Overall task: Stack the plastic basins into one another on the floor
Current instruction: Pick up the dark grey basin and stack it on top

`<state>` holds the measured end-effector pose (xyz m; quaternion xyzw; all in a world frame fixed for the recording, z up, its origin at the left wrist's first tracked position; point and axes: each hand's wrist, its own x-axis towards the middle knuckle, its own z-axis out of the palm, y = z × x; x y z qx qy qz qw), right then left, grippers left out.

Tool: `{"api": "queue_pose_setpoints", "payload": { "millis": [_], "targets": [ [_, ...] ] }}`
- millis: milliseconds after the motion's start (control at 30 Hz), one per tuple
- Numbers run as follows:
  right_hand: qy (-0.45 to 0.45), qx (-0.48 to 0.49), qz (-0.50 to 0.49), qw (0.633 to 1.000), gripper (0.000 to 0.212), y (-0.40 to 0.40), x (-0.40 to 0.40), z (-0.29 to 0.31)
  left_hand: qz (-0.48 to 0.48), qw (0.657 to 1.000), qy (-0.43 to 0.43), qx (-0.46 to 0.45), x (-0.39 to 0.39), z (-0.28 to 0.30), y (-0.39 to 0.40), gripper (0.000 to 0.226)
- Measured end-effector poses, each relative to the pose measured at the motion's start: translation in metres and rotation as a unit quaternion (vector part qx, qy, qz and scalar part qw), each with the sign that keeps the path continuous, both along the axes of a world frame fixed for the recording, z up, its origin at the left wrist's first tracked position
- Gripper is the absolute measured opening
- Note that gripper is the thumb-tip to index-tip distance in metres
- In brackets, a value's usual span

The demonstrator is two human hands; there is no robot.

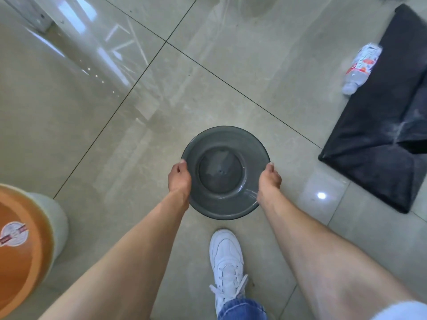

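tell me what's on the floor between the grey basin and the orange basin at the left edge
Nothing: in the head view only bare tile floor lies between the grey basin and the orange basin, apart from the person's left forearm crossing above it.

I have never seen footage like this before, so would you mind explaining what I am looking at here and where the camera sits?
There is no machine here: a person wears a wide-angle camera on the head, looking down at their own bare arms. The left hand and right hand grip opposite sides of the rim of a grey basin, held open side up above the tiled floor. Whether it touches the floor I cannot tell. At the left edge is an orange basin with a round sticker. To the right lies a black cushion with a plastic bottle lying at its edge. Below is the person's white shoe.
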<state>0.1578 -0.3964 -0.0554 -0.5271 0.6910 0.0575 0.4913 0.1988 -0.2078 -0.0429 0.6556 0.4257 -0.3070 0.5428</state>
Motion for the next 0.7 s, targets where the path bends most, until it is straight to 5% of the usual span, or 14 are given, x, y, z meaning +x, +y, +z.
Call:
{"api": "queue_pose_setpoints", "payload": {
  "millis": [333,700],
  "targets": [
    [-0.028,-0.057,0.038,0.997,0.054,0.025,0.016,0.017,0.019,0.996,-0.07,0.043,0.003,0.015,0.021,0.041],
    [-0.087,-0.06,0.133,0.985,0.045,0.123,0.062,0.082,0.176,0.969,-0.142,0.093,0.012,0.077,0.112,0.049]
  ]
}}
